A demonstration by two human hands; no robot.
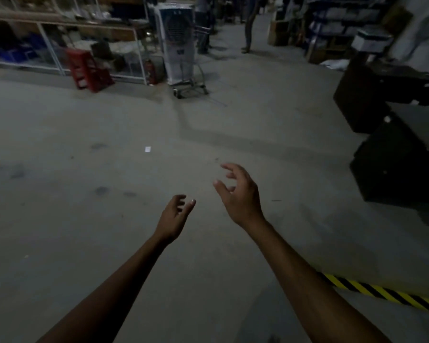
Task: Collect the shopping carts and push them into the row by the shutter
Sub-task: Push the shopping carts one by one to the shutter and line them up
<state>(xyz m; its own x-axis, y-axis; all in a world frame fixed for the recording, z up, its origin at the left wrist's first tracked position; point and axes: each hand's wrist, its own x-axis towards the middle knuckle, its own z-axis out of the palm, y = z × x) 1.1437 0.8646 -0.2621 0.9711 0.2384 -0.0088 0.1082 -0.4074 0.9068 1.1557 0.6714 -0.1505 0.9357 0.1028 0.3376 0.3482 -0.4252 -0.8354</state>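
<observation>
Shopping cart (191, 89) is standing well ahead of me at twelve o'clock, just beside a wrapped air cooler (177, 40). I am holding my left hand (175, 216) and right hand (240, 194) out, fingers loosely curled and gripping nothing, with the right hand lying slightly nearer the cart.

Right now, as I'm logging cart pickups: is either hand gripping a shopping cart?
No: the left hand and right hand are empty above the floor, and the shopping cart stands far ahead by the air cooler.
</observation>
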